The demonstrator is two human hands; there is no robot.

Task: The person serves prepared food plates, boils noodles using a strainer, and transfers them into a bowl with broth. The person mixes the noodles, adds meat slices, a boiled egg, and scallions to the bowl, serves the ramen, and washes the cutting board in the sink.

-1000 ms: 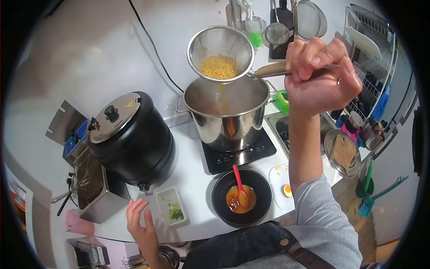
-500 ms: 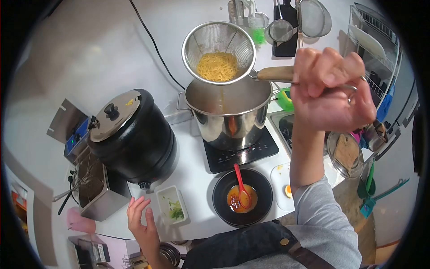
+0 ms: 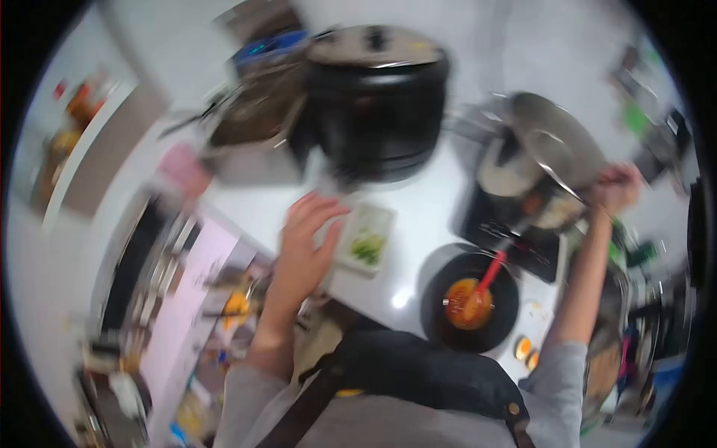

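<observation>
My right hand point(image 3: 617, 188) is closed round the handle of the mesh strainer point(image 3: 551, 153), which is blurred and tilted in front of the steel pot point(image 3: 523, 112). Pale noodles point(image 3: 556, 211) show faintly low in the strainer. Near the left edge of a white container point(image 3: 366, 237) with chopped greens, my left hand point(image 3: 308, 231) hangs with its fingers apart and holds nothing. A black bowl point(image 3: 502, 321) of orange-brown liquid stands between my arms, with a red spoon point(image 3: 491, 272) leaning in it.
A large black lidded pot point(image 3: 377, 104) stands at the back, beside a steel fryer box point(image 3: 258, 153). Egg halves point(image 3: 523, 347) lie right of the bowl. A pink cup point(image 3: 183, 172) is at the counter's left, above lower shelves point(image 3: 168, 328) of blurred items.
The view has swung left, so the counter things appear further right. My right hand has brought the strainer down from above the pot to its front, and the strainer has tilted.
</observation>
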